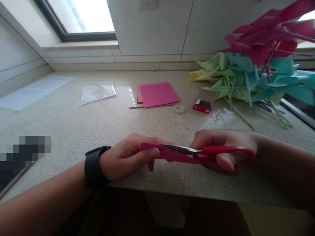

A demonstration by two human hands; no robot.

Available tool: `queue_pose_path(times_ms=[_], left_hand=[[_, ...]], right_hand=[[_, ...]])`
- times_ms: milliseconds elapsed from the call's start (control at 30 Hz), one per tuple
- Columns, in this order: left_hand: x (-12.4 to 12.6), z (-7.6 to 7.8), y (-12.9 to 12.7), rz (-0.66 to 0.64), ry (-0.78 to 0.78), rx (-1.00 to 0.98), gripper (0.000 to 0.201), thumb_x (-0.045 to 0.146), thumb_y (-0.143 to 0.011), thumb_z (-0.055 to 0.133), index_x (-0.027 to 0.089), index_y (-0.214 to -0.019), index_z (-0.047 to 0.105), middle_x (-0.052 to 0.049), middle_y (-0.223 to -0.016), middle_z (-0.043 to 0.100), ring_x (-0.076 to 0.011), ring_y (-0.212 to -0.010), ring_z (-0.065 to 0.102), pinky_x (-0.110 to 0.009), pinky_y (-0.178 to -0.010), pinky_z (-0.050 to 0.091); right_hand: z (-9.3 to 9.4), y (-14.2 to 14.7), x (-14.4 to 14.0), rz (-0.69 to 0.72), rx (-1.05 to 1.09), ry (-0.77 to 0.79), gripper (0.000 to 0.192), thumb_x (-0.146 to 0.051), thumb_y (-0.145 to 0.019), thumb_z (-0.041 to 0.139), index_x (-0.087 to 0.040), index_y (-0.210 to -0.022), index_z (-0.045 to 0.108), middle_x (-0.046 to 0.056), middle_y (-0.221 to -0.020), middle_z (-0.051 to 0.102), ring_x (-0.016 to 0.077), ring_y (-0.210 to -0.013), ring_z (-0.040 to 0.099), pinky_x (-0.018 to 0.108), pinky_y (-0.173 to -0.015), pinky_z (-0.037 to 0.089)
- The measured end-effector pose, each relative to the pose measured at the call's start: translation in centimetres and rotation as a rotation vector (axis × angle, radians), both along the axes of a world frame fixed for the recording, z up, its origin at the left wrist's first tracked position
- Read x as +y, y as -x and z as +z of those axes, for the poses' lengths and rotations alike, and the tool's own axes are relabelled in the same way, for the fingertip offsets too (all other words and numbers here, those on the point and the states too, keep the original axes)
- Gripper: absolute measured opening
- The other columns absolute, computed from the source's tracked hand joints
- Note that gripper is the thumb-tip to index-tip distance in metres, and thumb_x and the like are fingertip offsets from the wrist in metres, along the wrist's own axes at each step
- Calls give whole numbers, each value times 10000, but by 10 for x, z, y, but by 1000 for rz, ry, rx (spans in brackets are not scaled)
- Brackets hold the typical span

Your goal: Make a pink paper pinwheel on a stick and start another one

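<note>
My left hand (128, 157), with a black watch on its wrist, pinches a sheet of pink paper (169, 154) held edge-on above the speckled counter (73, 124). My right hand (226, 147) grips red-handled scissors (211, 152). Their metal blades point left and lie over the pink sheet, close to my left thumb. Both hands hover near the counter's front edge.
A stack of pink paper (157, 94), a tape roll (179, 108), a small red box (204, 101) and clear plastic bags (98, 92) lie further back. Paper pinwheels (258, 65) in pink, teal and yellow-green pile up at the right. A printed sheet (34, 91) lies far left.
</note>
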State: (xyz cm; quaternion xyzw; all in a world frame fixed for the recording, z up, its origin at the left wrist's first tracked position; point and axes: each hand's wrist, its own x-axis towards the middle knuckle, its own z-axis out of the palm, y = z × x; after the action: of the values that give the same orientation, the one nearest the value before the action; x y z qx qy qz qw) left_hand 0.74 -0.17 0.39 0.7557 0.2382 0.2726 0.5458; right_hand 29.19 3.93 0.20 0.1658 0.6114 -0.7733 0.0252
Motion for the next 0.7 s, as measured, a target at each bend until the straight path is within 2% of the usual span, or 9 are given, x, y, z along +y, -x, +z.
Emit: queue_pose_path(times_ms=[467, 700], left_hand=[[1, -1, -3, -46, 34, -34, 394, 354, -1036, 459, 102, -1237, 686, -153, -1021, 760, -153, -708, 656, -234, -627, 560], [0, -2, -3, -56, 83, -56, 421, 373, -1034, 462, 117, -1308, 653, -155, -1004, 761, -163, -731, 669, -240, -635, 557]], right_hand=[[0, 2, -2, -19, -10, 7, 568, -687, -771, 716, -141, -696, 580, -54, -462, 509, 55, -357, 436, 141, -319, 312], [-1, 2, 0, -8, -4, -26, 538, -665, -788, 715, -150, -707, 583, -59, -455, 511, 60, -343, 435, 147, -320, 324]])
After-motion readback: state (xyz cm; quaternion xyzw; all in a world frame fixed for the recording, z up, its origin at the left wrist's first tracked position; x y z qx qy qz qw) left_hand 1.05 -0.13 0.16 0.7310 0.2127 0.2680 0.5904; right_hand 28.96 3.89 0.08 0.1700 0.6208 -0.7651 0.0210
